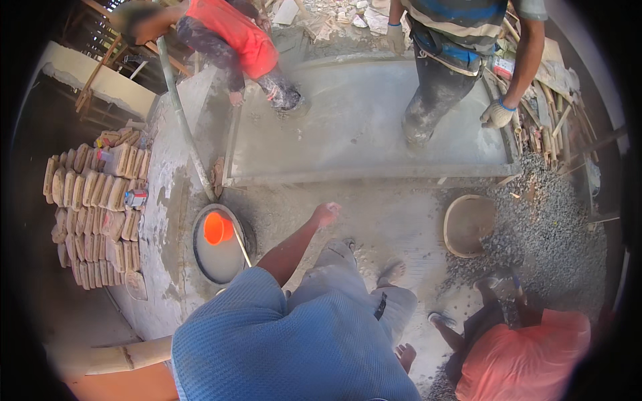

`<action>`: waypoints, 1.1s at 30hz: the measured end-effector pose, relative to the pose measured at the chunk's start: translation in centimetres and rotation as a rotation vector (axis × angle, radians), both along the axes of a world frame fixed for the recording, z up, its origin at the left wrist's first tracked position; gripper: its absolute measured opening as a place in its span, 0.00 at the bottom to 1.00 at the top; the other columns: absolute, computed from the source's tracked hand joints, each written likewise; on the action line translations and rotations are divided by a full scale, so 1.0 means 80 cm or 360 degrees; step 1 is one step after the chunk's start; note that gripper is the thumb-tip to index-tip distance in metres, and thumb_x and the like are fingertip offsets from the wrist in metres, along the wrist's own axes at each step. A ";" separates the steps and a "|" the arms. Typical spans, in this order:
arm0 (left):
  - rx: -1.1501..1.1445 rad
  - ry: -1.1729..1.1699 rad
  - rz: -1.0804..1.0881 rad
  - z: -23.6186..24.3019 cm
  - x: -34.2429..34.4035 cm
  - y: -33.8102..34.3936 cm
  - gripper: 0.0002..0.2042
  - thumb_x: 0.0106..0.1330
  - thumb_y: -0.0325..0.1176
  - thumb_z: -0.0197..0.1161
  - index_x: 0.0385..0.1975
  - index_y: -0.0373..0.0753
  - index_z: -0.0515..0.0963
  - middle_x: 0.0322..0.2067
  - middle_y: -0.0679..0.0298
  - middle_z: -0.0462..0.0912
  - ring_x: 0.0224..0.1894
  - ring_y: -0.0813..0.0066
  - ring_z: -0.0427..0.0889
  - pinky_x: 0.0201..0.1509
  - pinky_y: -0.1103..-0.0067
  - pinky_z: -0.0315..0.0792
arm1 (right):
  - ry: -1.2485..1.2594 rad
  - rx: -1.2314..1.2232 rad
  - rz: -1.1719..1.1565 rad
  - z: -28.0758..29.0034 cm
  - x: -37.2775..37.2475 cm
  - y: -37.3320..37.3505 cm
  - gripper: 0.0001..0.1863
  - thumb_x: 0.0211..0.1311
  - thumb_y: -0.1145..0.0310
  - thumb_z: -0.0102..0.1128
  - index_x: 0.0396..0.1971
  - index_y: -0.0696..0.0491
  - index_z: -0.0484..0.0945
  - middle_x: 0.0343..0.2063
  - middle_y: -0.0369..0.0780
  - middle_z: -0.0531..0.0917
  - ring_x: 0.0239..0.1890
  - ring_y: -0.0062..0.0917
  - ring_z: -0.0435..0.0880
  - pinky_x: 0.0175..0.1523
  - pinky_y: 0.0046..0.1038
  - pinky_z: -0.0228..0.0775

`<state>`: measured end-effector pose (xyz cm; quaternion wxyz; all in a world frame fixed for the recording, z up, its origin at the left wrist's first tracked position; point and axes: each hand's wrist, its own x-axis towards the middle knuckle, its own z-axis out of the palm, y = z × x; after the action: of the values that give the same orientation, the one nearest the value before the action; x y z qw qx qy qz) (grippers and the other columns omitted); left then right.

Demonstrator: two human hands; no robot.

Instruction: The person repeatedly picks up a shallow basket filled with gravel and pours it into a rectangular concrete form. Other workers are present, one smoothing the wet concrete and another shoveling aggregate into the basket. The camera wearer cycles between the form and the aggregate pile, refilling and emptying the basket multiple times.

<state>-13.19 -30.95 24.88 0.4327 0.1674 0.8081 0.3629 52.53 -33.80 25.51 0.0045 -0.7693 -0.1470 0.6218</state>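
Note:
My left hand (326, 214) reaches forward over the grey, wet-looking ground, near the front edge of a low rectangular frame (374, 175) filled with grey slurry. Its fingers look loosely stretched, and nothing shows in them. Down beside my right leg hangs my right hand (405, 354), partly hidden by my blue shirt, its visible fingers slightly apart and nothing seen in them. To the left of my left arm, an orange bucket (218, 228) sits in a round dark tub (198, 248) of greyish liquid. A thin pale stick (241, 244) leans at the tub's side.
Two people (234, 40) (455, 40) stand at the frame, one bending, one gloved. Another person (528, 354) crouches near right by gravel (535, 247) and a round basin (470, 225). Stacked sacks (97, 200) stand left; a long pole (180, 113) leans beside the frame.

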 end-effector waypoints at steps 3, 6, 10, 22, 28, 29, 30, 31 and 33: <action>0.0093 -0.0089 -0.0038 -0.012 0.003 -0.052 0.15 0.59 0.39 0.52 0.40 0.38 0.79 0.33 0.55 0.82 0.33 0.67 0.80 0.40 0.74 0.72 | 0.0062 0.0628 -0.0030 0.030 -0.093 0.110 0.24 0.64 0.59 0.40 0.58 0.53 0.63 0.46 0.44 0.76 0.44 0.32 0.79 0.42 0.37 0.70; -0.0102 0.0016 -0.0559 -0.018 0.000 -0.130 0.15 0.59 0.39 0.51 0.40 0.39 0.79 0.32 0.54 0.81 0.33 0.66 0.80 0.40 0.73 0.72 | 0.0249 0.0831 0.0154 0.077 -0.200 0.172 0.19 0.66 0.62 0.44 0.55 0.52 0.68 0.38 0.40 0.78 0.34 0.22 0.79 0.29 0.21 0.69; -0.0350 -0.0063 -0.0526 -0.025 -0.022 -0.256 0.13 0.57 0.37 0.54 0.36 0.40 0.81 0.32 0.52 0.82 0.35 0.61 0.82 0.41 0.71 0.74 | 0.0432 0.0996 0.0805 0.126 -0.299 0.182 0.19 0.67 0.61 0.44 0.53 0.54 0.70 0.35 0.40 0.80 0.31 0.21 0.80 0.31 0.22 0.70; -0.0545 0.1136 -0.1913 -0.154 -0.120 -0.302 0.11 0.57 0.35 0.57 0.33 0.33 0.79 0.36 0.50 0.81 0.40 0.55 0.81 0.41 0.68 0.75 | -0.0209 0.0029 0.0324 0.099 -0.091 -0.018 0.23 0.64 0.63 0.43 0.56 0.58 0.63 0.44 0.47 0.77 0.41 0.37 0.79 0.44 0.42 0.68; -0.0122 0.0148 -0.0275 -0.101 -0.104 -0.091 0.15 0.60 0.40 0.52 0.39 0.37 0.78 0.36 0.48 0.80 0.39 0.54 0.80 0.42 0.67 0.72 | 0.0003 0.0635 0.0584 0.108 -0.062 0.014 0.22 0.63 0.61 0.42 0.55 0.56 0.65 0.42 0.45 0.79 0.39 0.33 0.80 0.39 0.38 0.69; -0.0056 0.0115 -0.0190 -0.078 -0.089 -0.065 0.14 0.60 0.39 0.52 0.39 0.38 0.78 0.35 0.50 0.81 0.38 0.58 0.81 0.41 0.68 0.73 | -0.0044 0.0422 0.0207 0.101 -0.076 0.047 0.22 0.63 0.61 0.42 0.55 0.55 0.65 0.41 0.44 0.79 0.38 0.32 0.80 0.38 0.37 0.69; -0.0018 0.0088 -0.0171 -0.055 -0.073 -0.036 0.14 0.60 0.39 0.52 0.39 0.38 0.78 0.34 0.51 0.82 0.37 0.61 0.81 0.39 0.69 0.73 | -0.0022 0.0440 0.0210 0.100 -0.083 0.069 0.22 0.63 0.61 0.43 0.54 0.53 0.67 0.40 0.42 0.79 0.37 0.29 0.80 0.37 0.35 0.70; 0.0035 0.0042 -0.0204 -0.034 -0.055 -0.006 0.14 0.60 0.38 0.53 0.39 0.38 0.78 0.34 0.53 0.82 0.36 0.65 0.82 0.38 0.70 0.73 | -0.0024 0.0398 0.0212 0.097 -0.094 0.090 0.21 0.62 0.60 0.44 0.53 0.52 0.68 0.37 0.40 0.80 0.35 0.26 0.80 0.35 0.33 0.70; -0.0148 -0.0080 -0.0425 -0.001 -0.015 0.039 0.13 0.61 0.38 0.53 0.41 0.40 0.78 0.32 0.60 0.82 0.32 0.75 0.80 0.34 0.75 0.72 | -0.0008 0.0573 0.0163 0.097 -0.100 0.139 0.20 0.62 0.58 0.45 0.51 0.52 0.70 0.34 0.39 0.80 0.32 0.24 0.80 0.33 0.30 0.70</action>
<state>-14.40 -27.84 24.81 0.5045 0.2440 0.7836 0.2682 44.53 -22.65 33.23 0.1101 -0.7491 -0.2949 0.5829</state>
